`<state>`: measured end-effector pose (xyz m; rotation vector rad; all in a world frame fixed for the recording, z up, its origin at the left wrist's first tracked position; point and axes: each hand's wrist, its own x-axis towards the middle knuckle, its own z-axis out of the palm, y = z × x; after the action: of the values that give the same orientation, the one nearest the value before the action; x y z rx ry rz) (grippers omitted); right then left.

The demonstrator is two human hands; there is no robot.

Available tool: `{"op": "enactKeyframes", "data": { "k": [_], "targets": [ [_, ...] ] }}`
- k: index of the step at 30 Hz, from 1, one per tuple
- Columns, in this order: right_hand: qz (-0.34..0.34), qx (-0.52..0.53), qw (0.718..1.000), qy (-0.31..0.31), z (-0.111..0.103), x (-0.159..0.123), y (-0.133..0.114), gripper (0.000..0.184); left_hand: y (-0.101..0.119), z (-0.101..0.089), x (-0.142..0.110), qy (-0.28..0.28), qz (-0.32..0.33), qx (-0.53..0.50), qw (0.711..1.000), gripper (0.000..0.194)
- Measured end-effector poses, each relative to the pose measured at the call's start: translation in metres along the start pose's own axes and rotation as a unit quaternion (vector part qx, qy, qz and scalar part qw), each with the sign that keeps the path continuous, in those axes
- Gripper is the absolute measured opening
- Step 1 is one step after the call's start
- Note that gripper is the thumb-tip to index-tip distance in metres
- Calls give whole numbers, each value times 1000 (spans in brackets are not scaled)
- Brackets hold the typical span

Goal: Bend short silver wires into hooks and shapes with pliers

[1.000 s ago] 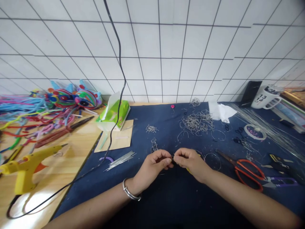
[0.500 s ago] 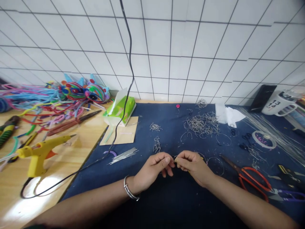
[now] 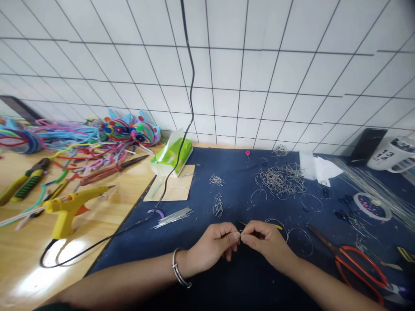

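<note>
My left hand, with a silver bangle on its wrist, and my right hand meet fingertip to fingertip over the dark blue cloth. Both pinch a small thin piece of wire between them. A yellow-tipped tool pokes out behind my right hand. A heap of bent wire pieces lies beyond my hands. Small wire clusters and a bundle of straight wires lie to the left of them.
Red-handled scissors lie at the right. A yellow glue gun with a black cord rests on the wooden table at left, near pliers, coloured pipe cleaners and a green tissue pack. A white mug stands far right.
The view has shifted so the scene sits lower and further right. My hands stay pinched together at the fingertips, working the small wire; nothing on the cloth has moved.
</note>
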<state>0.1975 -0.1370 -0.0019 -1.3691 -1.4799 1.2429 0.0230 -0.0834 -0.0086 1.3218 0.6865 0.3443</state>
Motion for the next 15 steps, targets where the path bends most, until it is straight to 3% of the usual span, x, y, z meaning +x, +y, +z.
{"op": "enactKeyframes", "data": {
  "k": [10,15],
  "targets": [
    [-74,-85,994,7,0,1,-2,17,-2,7,-4,-18,-31,-101,994,33],
    [-74,-119,990,32,5,-1,-1,18,-2,2,0,-16,-24,-46,999,32]
  ]
}}
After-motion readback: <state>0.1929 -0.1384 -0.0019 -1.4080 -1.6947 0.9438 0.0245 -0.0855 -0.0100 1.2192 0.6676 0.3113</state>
